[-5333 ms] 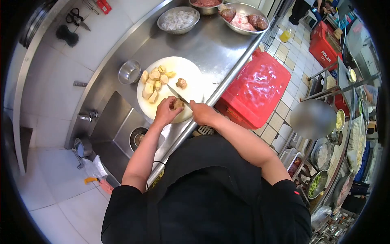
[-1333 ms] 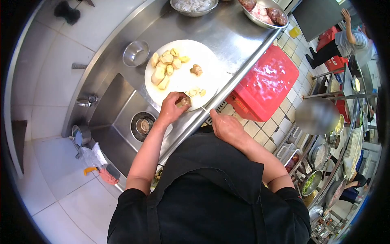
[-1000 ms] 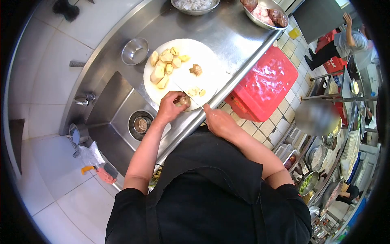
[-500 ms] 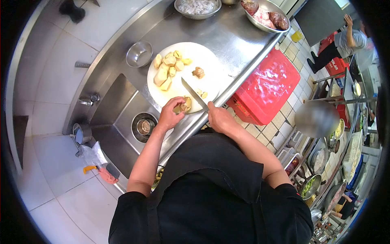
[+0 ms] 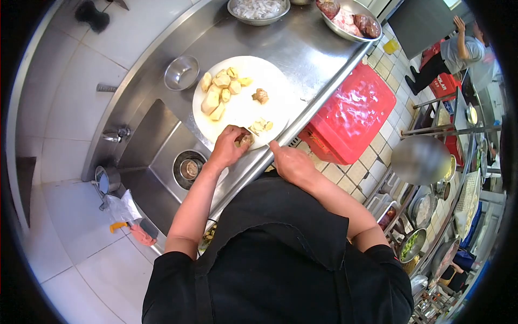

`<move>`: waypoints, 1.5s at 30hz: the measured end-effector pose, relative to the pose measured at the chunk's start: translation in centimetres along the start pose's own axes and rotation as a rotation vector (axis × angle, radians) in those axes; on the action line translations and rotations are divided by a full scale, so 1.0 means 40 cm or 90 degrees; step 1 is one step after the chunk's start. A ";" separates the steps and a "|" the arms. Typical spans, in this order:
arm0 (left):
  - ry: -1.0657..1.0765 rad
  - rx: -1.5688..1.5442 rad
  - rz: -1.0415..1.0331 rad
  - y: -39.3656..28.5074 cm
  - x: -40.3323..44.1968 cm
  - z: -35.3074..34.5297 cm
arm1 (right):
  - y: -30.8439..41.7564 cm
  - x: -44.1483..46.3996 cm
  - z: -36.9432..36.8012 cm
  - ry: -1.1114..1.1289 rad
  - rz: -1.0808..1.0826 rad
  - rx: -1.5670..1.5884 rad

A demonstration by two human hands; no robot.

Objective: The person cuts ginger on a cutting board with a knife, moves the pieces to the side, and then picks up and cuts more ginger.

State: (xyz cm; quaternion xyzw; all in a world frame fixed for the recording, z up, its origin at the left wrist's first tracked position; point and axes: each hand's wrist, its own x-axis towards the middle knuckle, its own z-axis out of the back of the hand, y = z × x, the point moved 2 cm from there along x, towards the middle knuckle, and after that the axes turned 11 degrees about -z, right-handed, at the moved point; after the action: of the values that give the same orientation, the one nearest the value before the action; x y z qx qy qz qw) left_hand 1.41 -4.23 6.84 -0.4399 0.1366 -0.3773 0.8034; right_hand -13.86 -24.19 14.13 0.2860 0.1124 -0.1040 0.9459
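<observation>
At the near edge of the round white cutting board (image 5: pixel 253 70), my left hand (image 5: pixel 227 146) has its fingers closed around an unpeeled brown piece of ginger (image 5: pixel 245 141). My right hand (image 5: pixel 293 163) grips a knife, its handle hidden in the fist. The knife's blade (image 5: pixel 252 133) shows only as a thin line, reaching the piece under my left fingers. Several pale yellow peeled chunks (image 5: pixel 222 93) are heaped on the board's far left part. A brown ginger knob (image 5: pixel 260 96) lies apart on the right, and small trimmings (image 5: pixel 261 126) lie near the blade.
A small metal bowl (image 5: pixel 182 73) stands left of the board, beside the sink (image 5: pixel 141 146). Farther back are a bowl of whitish strips (image 5: pixel 259 9) and a bowl of meat (image 5: pixel 350 22). A red bin (image 5: pixel 350 116) stands beyond the counter edge. Another person (image 5: pixel 458 56) stands at upper right.
The knife has turned edge-on and moved toward the ginger in my left hand. My left fingers have closed down over that piece. My right hand has dropped slightly toward me.
</observation>
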 end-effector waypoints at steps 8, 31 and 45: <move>0.066 0.002 0.002 -0.022 0.005 0.010 | -0.008 0.105 -0.046 0.076 -0.037 -0.046; -0.325 -0.646 0.251 0.067 -0.070 0.031 | -0.086 0.024 -0.012 0.124 -0.111 0.125; -0.130 0.020 0.110 0.024 -0.015 -0.033 | -0.091 -0.053 0.016 0.006 -0.166 0.155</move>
State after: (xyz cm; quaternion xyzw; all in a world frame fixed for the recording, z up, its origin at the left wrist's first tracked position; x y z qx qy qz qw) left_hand 0.76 -4.27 5.22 -0.4499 0.0857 -0.2624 0.8493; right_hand -16.72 -27.21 13.34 0.3820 0.1392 -0.2375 0.8822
